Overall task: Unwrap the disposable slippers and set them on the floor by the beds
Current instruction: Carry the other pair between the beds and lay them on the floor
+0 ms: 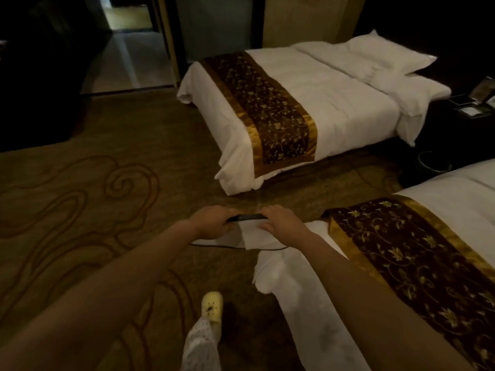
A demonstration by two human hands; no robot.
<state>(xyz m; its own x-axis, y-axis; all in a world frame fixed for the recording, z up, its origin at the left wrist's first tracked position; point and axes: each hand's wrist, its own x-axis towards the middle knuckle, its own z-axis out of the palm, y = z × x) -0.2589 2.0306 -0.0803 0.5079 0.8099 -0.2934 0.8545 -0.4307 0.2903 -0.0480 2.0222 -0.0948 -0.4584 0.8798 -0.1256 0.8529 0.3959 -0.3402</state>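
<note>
Honestly, with my left hand (211,222) and right hand (278,223) both pinching the slipper packet (250,232), a hard tug risks tearing the slippers or dropping them short of the near bed (455,236).

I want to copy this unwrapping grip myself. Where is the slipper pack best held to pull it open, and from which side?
Hold the slipper pack at its far dark edge, one hand at each end, coming from above. The left hand and right hand already sit that way, fingers curled over the edge. The pack is flat and wide, so gripping both ends probably lets you pull the wrapper apart evenly.
</note>
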